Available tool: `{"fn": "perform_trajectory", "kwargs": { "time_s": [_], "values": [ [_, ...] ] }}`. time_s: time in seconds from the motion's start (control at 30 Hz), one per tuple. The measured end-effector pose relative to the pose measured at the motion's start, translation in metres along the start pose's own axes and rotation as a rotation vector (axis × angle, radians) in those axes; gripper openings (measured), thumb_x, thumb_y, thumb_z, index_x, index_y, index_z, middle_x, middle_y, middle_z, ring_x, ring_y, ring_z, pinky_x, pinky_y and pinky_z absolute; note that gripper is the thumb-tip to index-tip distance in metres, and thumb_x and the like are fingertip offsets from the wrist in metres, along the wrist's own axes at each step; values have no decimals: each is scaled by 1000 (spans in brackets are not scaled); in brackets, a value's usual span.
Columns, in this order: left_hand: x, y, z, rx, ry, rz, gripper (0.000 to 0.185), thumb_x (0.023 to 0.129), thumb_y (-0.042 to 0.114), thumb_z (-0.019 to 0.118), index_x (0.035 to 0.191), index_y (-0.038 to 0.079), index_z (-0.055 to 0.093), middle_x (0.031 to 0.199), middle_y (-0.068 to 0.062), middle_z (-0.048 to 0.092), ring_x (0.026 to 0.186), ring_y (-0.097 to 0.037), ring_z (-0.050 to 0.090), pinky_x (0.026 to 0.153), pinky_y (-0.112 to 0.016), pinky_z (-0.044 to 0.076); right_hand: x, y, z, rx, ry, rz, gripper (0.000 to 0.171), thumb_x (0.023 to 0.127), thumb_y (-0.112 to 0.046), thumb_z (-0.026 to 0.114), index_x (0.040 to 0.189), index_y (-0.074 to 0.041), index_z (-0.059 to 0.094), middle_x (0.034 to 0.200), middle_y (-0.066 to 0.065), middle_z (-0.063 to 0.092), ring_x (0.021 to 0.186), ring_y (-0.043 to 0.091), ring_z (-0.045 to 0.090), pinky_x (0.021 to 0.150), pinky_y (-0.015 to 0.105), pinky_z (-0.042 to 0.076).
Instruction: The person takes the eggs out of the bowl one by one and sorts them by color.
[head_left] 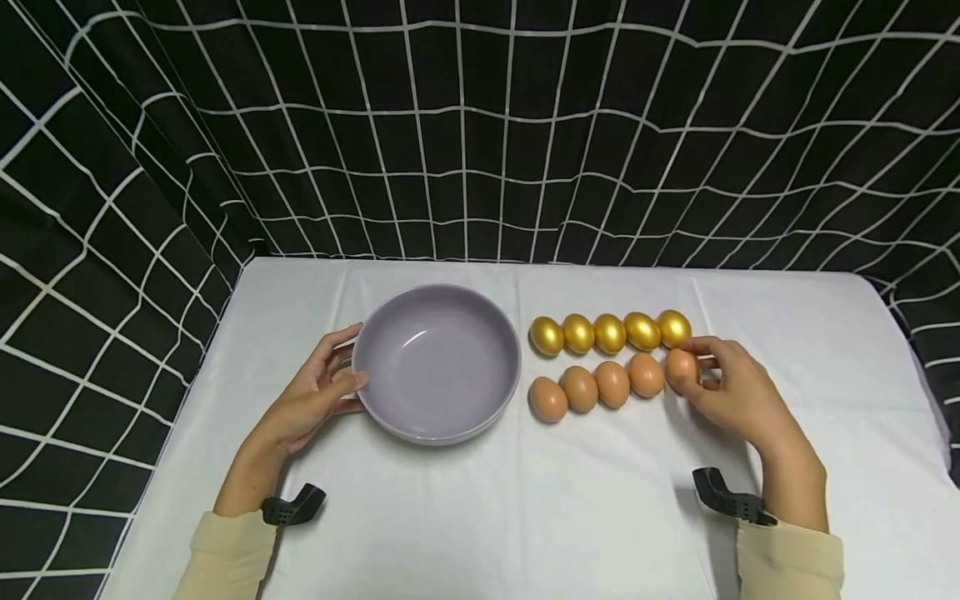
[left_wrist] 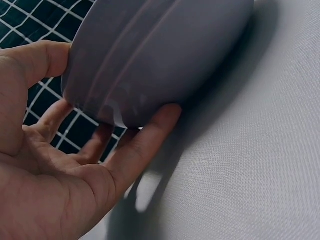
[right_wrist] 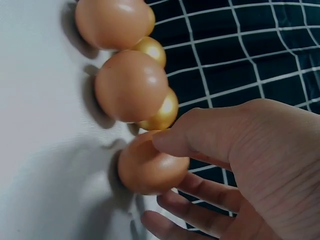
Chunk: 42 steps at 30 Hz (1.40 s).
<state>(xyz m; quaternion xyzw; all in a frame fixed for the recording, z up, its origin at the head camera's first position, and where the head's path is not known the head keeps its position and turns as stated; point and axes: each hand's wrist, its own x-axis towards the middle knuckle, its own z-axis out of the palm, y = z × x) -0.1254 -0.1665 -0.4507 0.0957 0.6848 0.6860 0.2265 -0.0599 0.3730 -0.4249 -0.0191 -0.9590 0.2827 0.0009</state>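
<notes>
A round mauve-grey bowl (head_left: 438, 367) with nothing inside stands left of centre on the white cloth. My left hand (head_left: 309, 402) holds its left side, thumb at the rim and fingers against the outer wall, as the left wrist view shows. On the right, my right hand (head_left: 738, 390) has thumb and fingers about the rightmost brown egg (head_left: 680, 372), which appears to rest on the cloth. Several other brown eggs (head_left: 612, 384) continue that row leftward. Behind them runs a row of several golden eggs (head_left: 609, 333); the rightmost golden egg (head_left: 674, 328) lies close to my right fingertips.
White cloth (head_left: 480, 525) covers the table. A black curtain with a white grid (head_left: 480, 142) hangs behind the table and along its left side. Each wrist wears a black band, the left band (head_left: 294, 505) and the right band (head_left: 731, 497).
</notes>
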Motion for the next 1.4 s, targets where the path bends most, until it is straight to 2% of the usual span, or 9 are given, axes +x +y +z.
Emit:
{"fn": "perform_trajectory", "kwargs": {
  "time_s": [0.23, 0.3, 0.4, 0.47, 0.53, 1.17, 1.23, 1.3, 1.4],
  "values": [
    [-5, -6, -3, -4, 6, 1, 75, 104, 6, 62, 167, 23, 24, 166, -18, 31, 126, -11, 62, 94, -42, 63, -4, -8, -10, 28, 63, 21, 47, 104, -22, 63, 143, 2, 57, 140, 34, 54, 123, 52, 59, 95, 62, 57],
    [-5, -5, -4, -1, 8, 7, 75, 104, 6, 61, 167, 23, 24, 166, -18, 32, 126, -11, 62, 93, -41, 63, -3, -11, -13, 39, 103, 16, 45, 103, -20, 63, 142, 2, 58, 141, 33, 54, 125, 52, 58, 93, 39, 63],
    [-5, -2, -6, 0, 12, 11, 75, 104, 6, 61, 167, 23, 24, 165, -18, 32, 127, -11, 62, 93, -41, 63, -1, -15, -16, 51, 158, 7, 43, 103, -18, 65, 140, 2, 60, 142, 32, 55, 126, 51, 59, 82, 3, 52],
    [-5, -1, -6, -2, 13, 9, 75, 104, 6, 61, 167, 23, 24, 165, -17, 32, 127, -11, 62, 93, -41, 63, 0, -17, -17, 63, 181, 0, 42, 102, -17, 65, 139, 2, 61, 142, 32, 56, 126, 51, 59, 77, -9, 35],
    [-5, -1, -7, -6, 14, 8, 75, 104, 5, 61, 167, 23, 25, 165, -17, 32, 127, -11, 62, 93, -41, 63, 1, -18, -17, 72, 189, -7, 41, 102, -16, 66, 139, 2, 62, 142, 32, 55, 126, 51, 59, 77, -10, 34],
    [6, 1, -7, -6, 11, -2, 75, 104, 5, 61, 167, 24, 25, 164, -17, 32, 127, -12, 61, 94, -43, 63, 7, -24, -12, 102, 170, -66, 40, 102, -16, 65, 138, 1, 63, 139, 30, 58, 125, 47, 58, 82, -3, 38],
    [6, 1, -7, -2, 12, -4, 75, 104, 5, 62, 167, 24, 25, 164, -17, 32, 127, -13, 61, 95, -43, 63, 7, -26, -12, 93, 162, -67, 40, 102, -16, 65, 138, 1, 63, 139, 30, 58, 125, 47, 59, 89, 10, 51],
    [7, 1, -7, -4, 14, -4, 75, 104, 6, 62, 166, 25, 26, 163, -17, 33, 127, -13, 61, 95, -43, 63, 8, -27, -11, 84, 155, -63, 40, 102, -16, 64, 138, 1, 62, 140, 30, 57, 126, 47, 58, 95, 31, 60],
    [9, 1, -7, -3, 8, 9, 74, 105, 7, 61, 167, 23, 25, 163, -18, 33, 126, -13, 61, 94, -41, 63, 8, -30, -10, 71, 157, -63, 40, 102, -16, 63, 138, 0, 62, 140, 30, 57, 126, 48, 58, 96, 61, 55]
  ]
}}
